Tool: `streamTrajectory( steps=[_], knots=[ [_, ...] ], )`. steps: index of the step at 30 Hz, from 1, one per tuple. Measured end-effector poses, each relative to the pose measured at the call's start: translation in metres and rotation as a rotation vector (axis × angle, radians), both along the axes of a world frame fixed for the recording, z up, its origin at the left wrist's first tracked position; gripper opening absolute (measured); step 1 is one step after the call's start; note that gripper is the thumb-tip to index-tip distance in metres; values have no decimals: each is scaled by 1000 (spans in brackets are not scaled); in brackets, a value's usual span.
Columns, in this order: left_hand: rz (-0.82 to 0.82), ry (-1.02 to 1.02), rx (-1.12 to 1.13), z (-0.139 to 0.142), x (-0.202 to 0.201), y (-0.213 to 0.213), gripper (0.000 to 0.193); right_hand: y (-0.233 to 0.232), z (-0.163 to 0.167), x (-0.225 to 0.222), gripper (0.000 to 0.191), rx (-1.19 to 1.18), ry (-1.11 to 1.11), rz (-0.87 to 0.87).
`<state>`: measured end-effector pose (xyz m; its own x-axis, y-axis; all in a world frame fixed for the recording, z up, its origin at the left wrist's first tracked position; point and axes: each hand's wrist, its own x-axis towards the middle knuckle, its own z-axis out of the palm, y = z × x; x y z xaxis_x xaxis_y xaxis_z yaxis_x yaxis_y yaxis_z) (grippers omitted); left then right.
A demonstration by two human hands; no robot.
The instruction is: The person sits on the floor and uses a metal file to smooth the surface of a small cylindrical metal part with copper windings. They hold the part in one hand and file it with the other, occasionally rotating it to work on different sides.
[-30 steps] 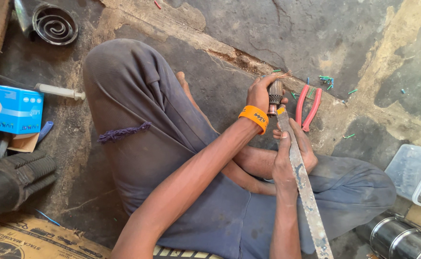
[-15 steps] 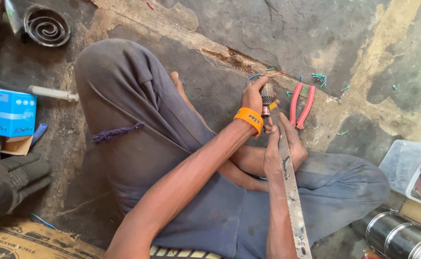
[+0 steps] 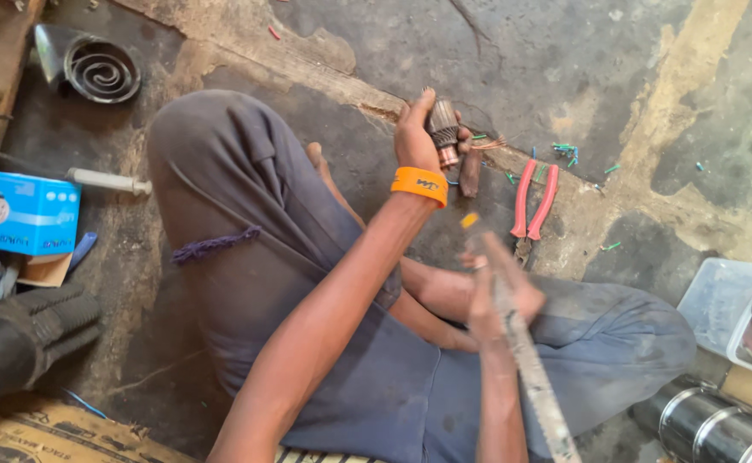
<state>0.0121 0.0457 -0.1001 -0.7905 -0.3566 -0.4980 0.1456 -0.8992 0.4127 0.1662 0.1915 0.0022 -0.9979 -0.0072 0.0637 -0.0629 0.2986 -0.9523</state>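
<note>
On the grimy concrete floor (image 3: 564,51), the left hand (image 3: 417,129) gripped a rotor (image 3: 443,130) upright, exposing it to the file (image 3: 526,360) clenched in the blurred right hand (image 3: 496,296).

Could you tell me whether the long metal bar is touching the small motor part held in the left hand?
Apart. The head view shows the metal bar in the right hand, with open floor between its tip and the motor part.

A single head-worn camera looks steeply down from the seated person's own eye level onto crossed legs and a concrete floor (image 3: 616,77). The view faces forward and down, at close range: both forearms rise from the bottom edge toward mid-frame. The floor fills the top; a blue box (image 3: 24,212) marks the left edge, a plastic tub (image 3: 719,296) the right.
</note>
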Motion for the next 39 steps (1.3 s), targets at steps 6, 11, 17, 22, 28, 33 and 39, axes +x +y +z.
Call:
streamTrajectory(
  steps=[6,11,17,22,28,33,39],
  knots=[
    [-352,-6,258,-6,9,11,45,-3,4,-11,34,35,106,-90],
    [-417,-63,197,-11,16,34,35,-5,9,-11,33,48,71,-45],
    [-433,-109,119,-3,23,37,32,-8,11,-13,32,88,46,-28],
    [-435,-98,128,3,23,38,30,-9,13,-14,32,127,62,-40],
    [-406,-96,57,3,23,38,23,-7,9,-14,32,154,52,-32],
    [-286,-96,-101,-4,23,46,21,-10,-1,-17,36,133,52,-36],
    [-298,-127,-76,-16,26,55,24,-6,-5,-21,36,97,27,-48]
  ],
)
